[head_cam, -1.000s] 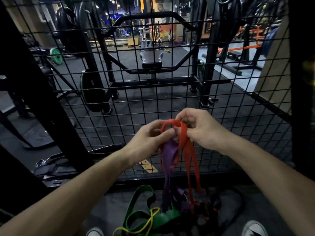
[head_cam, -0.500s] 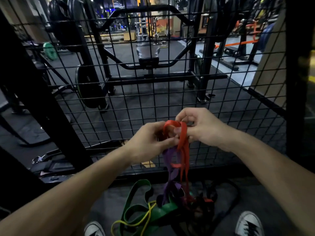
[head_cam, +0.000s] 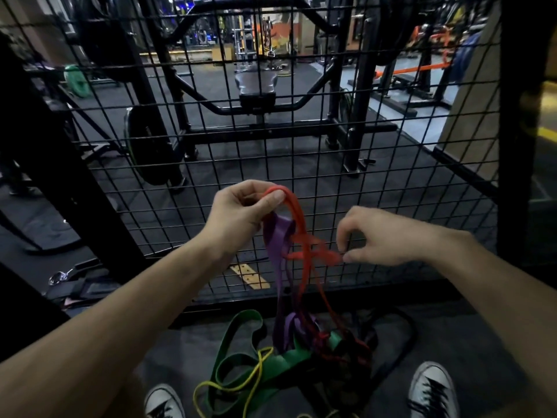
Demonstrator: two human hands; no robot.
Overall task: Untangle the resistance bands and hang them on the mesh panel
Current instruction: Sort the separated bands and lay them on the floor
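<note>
Nearest you, your two sneakers point(head_cam: 432, 390) stand on the dark floor point(head_cam: 470, 336), one at each side of a tangled heap of resistance bands. In that heap, a wide green band point(head_cam: 238, 348) loops out toward the left, a thin yellow band point(head_cam: 241, 387) curls across it at the near edge, and a black band point(head_cam: 401, 336) arcs around the right side. The lower ends of a purple band point(head_cam: 277, 248) and a red band point(head_cam: 298, 218) run down into the middle of the heap, knotted among the others.

Above the heap, your left hand point(head_cam: 241, 212) is curled closed around the top of the red band, with the purple band hanging from the same grip just beside it. Your right hand point(head_cam: 385, 236) sits lower and off to the right, apart from the left; its thumb and forefinger pinch a twisted side loop of the red band and draw it sideways, while the other fingers stay loosely bent.

Just beyond your hands stands the black mesh panel point(head_cam: 376, 164), with none of the bands hanging on it. Through the mesh you see a weight plate point(head_cam: 150, 152) leaning against a black rack and a padded bench seat point(head_cam: 256, 82) farther back.
</note>
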